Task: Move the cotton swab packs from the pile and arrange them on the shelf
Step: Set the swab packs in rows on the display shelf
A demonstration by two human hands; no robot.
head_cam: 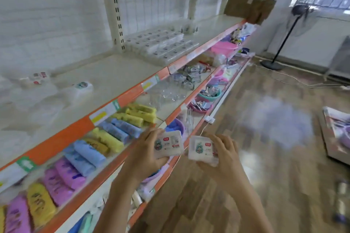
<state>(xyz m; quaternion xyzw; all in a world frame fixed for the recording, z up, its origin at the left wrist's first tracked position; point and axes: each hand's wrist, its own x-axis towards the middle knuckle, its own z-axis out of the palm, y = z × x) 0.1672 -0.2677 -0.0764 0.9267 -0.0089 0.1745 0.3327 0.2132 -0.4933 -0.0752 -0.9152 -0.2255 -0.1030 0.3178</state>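
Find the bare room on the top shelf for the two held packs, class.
Bare shelf board lies between the lone pack and the arranged rows of packs; more lies right of the rows, up to the cardboard box. The lower shelves are crowded.

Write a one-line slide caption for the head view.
Each hand, left and right, holds a cotton swab pack below the shelf bearing arranged packs.

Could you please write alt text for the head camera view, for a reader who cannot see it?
A person's left hand and right hand each hold a white cotton swab pack in front of an orange-edged store shelf. Rows of similar packs already lie on the top shelf, further along.
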